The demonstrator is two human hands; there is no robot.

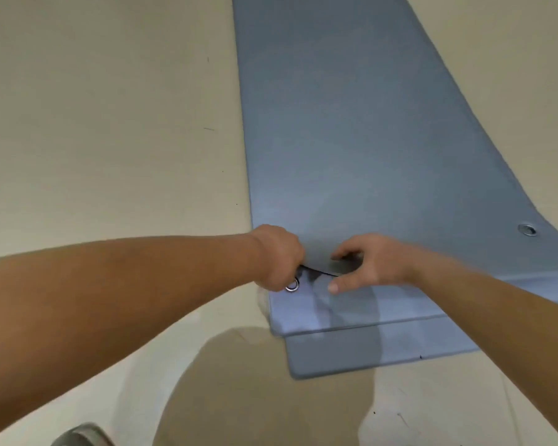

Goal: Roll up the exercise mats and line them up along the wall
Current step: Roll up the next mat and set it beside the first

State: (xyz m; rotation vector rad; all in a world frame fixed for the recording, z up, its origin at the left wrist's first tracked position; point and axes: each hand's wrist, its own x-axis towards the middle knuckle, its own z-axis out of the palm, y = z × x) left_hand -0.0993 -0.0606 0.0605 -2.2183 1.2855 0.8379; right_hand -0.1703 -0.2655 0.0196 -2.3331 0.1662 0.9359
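A long blue exercise mat point(351, 140) lies on the beige floor and stretches away from me. It rests on a second blue mat point(384, 312), and a third blue mat point(368, 355) sticks out beneath that. My left hand point(279, 257) is curled into a fist and grips the top mat's near edge at its left corner, just above a metal eyelet point(292, 285) in the second mat. My right hand point(368, 263) holds the same edge beside it, fingers on top and thumb below. The edge is lifted slightly, showing a dark gap.
Another metal eyelet point(527, 229) sits in the top mat near its right edge. Bare beige floor point(110, 140) spreads to the left. A grey shoe point(78, 436) shows at the bottom left, and my shadow falls on the floor in front of the mats.
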